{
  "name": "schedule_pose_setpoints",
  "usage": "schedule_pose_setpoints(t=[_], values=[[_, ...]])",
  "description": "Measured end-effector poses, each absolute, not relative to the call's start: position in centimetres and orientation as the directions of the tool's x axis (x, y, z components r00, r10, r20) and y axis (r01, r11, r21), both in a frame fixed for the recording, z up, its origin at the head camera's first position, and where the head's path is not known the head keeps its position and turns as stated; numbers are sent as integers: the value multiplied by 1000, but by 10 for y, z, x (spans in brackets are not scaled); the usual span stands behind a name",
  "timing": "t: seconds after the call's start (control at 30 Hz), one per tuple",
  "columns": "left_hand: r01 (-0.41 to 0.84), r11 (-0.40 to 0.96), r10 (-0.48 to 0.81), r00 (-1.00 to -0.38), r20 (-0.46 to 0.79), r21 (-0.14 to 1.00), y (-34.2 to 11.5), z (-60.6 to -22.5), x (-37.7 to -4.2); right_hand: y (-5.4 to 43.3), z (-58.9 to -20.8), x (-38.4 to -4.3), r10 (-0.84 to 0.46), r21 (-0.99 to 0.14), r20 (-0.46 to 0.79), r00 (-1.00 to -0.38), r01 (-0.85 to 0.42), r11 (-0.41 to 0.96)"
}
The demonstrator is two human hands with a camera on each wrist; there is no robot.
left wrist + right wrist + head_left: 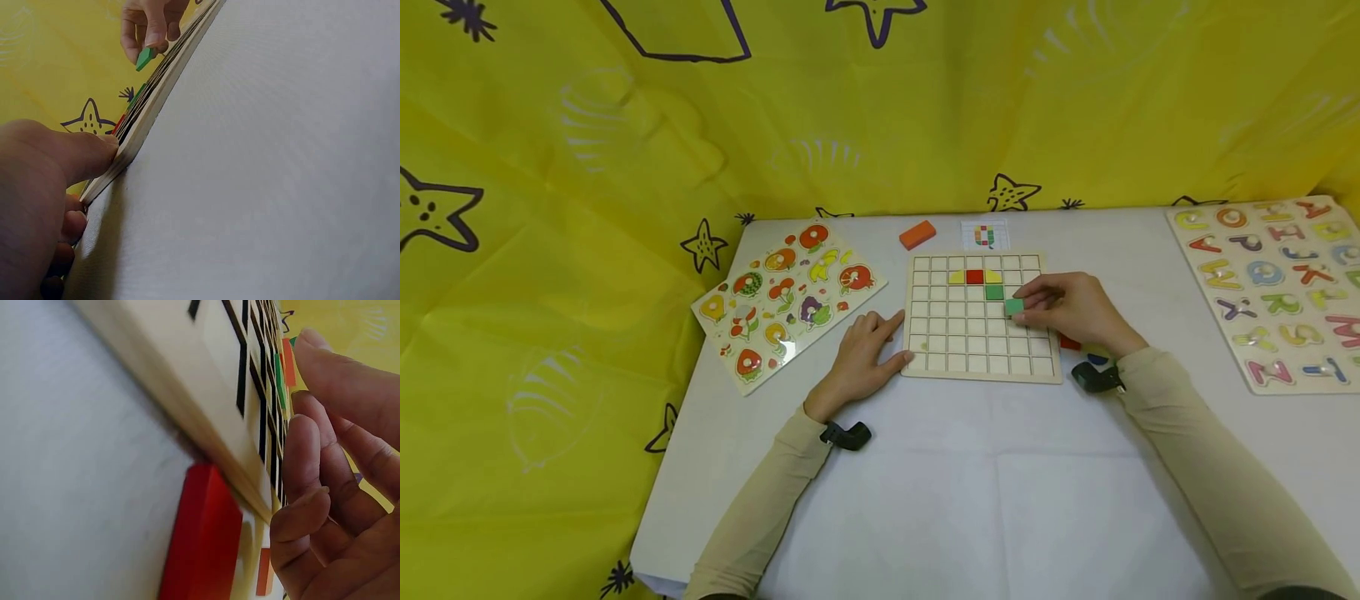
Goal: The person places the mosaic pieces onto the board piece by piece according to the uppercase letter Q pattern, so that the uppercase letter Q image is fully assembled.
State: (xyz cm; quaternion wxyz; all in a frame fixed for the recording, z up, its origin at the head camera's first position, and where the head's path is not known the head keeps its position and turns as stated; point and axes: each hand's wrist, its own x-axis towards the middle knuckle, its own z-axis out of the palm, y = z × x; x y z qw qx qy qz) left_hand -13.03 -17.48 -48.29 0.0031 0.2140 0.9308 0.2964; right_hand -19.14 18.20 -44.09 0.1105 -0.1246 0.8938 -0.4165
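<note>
The left hand (861,358), thumb and forefinger apart, is touching the edge of the grid board (981,379); white cloth (955,492) is spreading below both hands. The right hand (1075,310) is pinching a green tile (1013,307), raised in the left wrist view. Beside it, a red block (203,534) is lying, mostly hidden in the head view.

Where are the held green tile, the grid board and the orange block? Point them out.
Held green tile (1013,307), head view: middle of its face.
Grid board (957,344), head view: a bare cell.
Orange block (917,234), head view: its top face.
</note>
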Motion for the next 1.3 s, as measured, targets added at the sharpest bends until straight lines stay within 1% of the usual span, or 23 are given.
schedule_pose_setpoints(t=[0.3, 0.53, 0.9, 1.3], values=[[385, 735, 397, -912, 106, 558, -175, -483, -131, 171, -443, -199, -383, -741, -68, -921, -211, 638], [389, 738, 399, -911, 109, 552, -175, -485, -132, 163, -441, -202, -385, -734, -87, -919, -202, 648], [399, 736, 403, -907, 120, 547, -175, -483, -130, 163, -438, -202, -387, -729, -119, -915, -184, 659], [391, 738, 400, -910, 110, 550, -175, -483, -131, 159, -441, -203, -398, -712, -104, -912, -211, 670]])
